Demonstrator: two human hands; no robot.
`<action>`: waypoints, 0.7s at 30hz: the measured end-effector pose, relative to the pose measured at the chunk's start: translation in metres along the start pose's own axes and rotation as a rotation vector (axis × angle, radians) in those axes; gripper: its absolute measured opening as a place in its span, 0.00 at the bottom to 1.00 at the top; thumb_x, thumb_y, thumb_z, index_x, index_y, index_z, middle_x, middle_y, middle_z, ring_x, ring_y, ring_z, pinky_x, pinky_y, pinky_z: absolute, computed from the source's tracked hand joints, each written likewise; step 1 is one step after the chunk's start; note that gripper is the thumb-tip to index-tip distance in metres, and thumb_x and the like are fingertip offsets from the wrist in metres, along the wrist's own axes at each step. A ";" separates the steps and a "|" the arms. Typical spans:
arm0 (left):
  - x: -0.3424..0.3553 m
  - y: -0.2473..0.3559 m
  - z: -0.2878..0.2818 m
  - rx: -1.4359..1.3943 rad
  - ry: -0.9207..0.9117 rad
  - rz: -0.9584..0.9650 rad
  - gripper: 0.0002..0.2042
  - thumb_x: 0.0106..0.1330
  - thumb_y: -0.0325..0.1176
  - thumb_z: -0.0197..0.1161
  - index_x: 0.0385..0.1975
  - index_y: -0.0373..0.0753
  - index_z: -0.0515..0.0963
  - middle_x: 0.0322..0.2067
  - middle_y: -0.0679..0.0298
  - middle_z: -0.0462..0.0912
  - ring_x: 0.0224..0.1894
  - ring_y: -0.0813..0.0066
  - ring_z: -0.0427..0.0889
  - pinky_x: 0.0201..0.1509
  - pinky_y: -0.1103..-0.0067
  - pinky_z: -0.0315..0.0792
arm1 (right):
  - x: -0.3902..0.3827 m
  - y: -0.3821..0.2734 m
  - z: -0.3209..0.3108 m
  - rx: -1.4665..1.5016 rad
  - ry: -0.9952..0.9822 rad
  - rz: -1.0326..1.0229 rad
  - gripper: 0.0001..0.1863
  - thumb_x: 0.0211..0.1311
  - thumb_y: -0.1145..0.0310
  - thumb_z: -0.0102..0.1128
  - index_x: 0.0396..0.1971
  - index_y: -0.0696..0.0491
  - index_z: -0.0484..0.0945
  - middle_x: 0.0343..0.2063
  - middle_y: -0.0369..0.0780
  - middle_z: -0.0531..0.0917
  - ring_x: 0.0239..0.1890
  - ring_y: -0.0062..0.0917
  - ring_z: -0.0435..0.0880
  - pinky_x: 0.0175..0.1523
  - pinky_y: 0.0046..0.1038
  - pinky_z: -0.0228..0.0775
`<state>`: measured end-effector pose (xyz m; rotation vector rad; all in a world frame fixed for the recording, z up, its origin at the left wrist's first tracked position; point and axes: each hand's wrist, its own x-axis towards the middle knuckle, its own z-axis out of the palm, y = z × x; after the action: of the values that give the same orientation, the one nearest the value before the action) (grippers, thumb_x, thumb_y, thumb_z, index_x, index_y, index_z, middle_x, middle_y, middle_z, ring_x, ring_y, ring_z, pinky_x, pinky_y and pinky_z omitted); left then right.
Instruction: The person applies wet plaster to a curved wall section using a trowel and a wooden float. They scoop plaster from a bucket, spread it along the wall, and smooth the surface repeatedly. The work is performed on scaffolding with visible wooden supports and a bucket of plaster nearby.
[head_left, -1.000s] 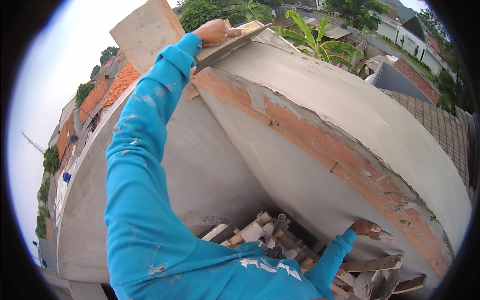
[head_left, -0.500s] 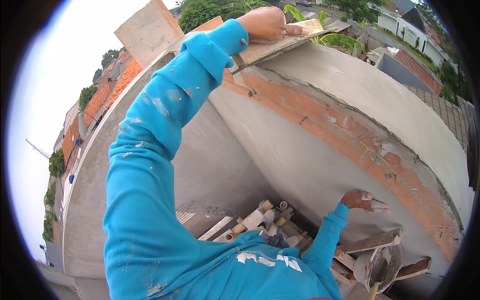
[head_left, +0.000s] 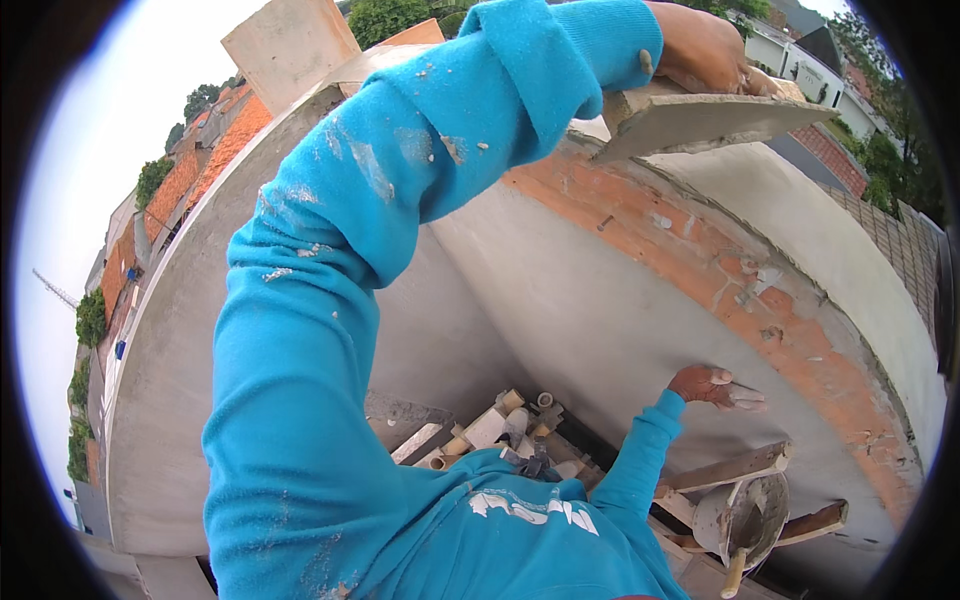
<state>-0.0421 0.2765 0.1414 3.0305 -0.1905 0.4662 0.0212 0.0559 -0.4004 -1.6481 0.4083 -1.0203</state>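
Note:
My left hand [head_left: 705,50] is closed around a wooden plastering float [head_left: 715,122], at the top of a curved wall. The float's flat face is tilted and smeared with grey mortar. Its handle is mostly hidden by my fingers. Below it runs a band of bare orange brick [head_left: 690,250], between the pale plaster of the wall top [head_left: 800,220] and the smooth grey wall face [head_left: 560,290]. Lower right, my right hand [head_left: 715,387] has its fingers stretched out against or close to the wall face; I cannot tell whether it touches. It holds nothing.
A mortar-stained bucket [head_left: 712,520] with a wooden-handled tool [head_left: 736,572] stands among wooden beams [head_left: 730,468] at the lower right. Pipes and rubble [head_left: 490,425] lie deep in the wall's corner. A pale slab [head_left: 290,55] rises at the upper left. Tiled roofs lie beyond.
My left hand has moved right along the wall top with the float, which has tilted so that more of its mortar-smeared face shows. My right hand keeps its place by the wall.

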 end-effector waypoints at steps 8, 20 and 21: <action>-0.091 -0.234 -0.070 0.264 -0.008 -0.481 0.34 0.68 0.61 0.55 0.26 0.28 0.83 0.20 0.51 0.80 0.23 0.64 0.77 0.31 0.67 0.71 | -0.009 0.009 -0.005 0.036 -0.054 0.014 0.37 0.78 0.53 0.35 0.72 0.66 0.40 0.74 0.57 0.37 0.76 0.45 0.38 0.74 0.49 0.23; -0.076 -0.142 -0.002 0.399 -0.079 -0.356 0.38 0.65 0.66 0.54 0.26 0.25 0.82 0.25 0.43 0.81 0.29 0.51 0.83 0.39 0.61 0.75 | -0.013 -0.004 -0.003 -0.037 -0.016 -0.002 0.39 0.77 0.48 0.32 0.73 0.63 0.41 0.74 0.56 0.37 0.76 0.48 0.37 0.73 0.49 0.27; -0.064 -0.102 0.003 0.401 -0.104 -0.283 0.37 0.66 0.65 0.54 0.24 0.26 0.82 0.22 0.45 0.80 0.27 0.51 0.82 0.39 0.61 0.76 | -0.009 -0.001 -0.003 -0.045 0.005 0.007 0.39 0.76 0.47 0.32 0.73 0.63 0.41 0.74 0.56 0.38 0.76 0.48 0.37 0.73 0.49 0.28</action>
<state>-0.0884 0.3842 0.1145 3.3919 0.3678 0.3589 0.0132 0.0610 -0.4029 -1.6832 0.4428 -1.0167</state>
